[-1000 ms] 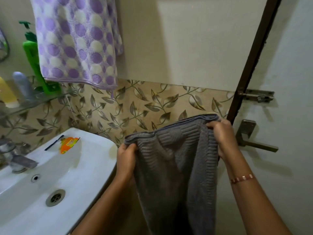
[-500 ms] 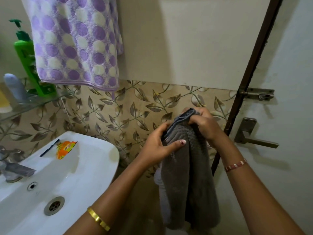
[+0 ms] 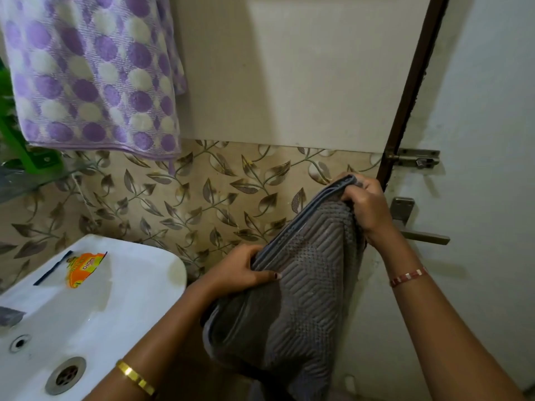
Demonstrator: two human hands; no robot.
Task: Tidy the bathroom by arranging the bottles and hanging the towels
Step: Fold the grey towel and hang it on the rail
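A grey ribbed towel [image 3: 301, 287], folded lengthwise, hangs between both my hands in front of the leaf-patterned tiles. My right hand [image 3: 367, 209] grips its upper end near the door frame. My left hand [image 3: 240, 270] pinches its folded edge lower down, so the top edge slants up to the right. A purple-and-white dotted towel [image 3: 92, 73] hangs on the wall at the upper left. A green bottle [image 3: 31, 157] stands on a glass shelf [image 3: 34, 178] at the left edge, mostly hidden by the dotted towel.
A white washbasin [image 3: 162, 267] fills the lower left, with an orange sachet [image 3: 82, 269] on its rim and a drain [image 3: 65, 374] in the bowl. At the right are a brown door frame [image 3: 411, 82], a bolt latch [image 3: 417, 160] and a door handle [image 3: 425, 237].
The spread towel was folded in half as my hands came together. Since then my left hand has slid down the folded edge and the view has tilted right and down.
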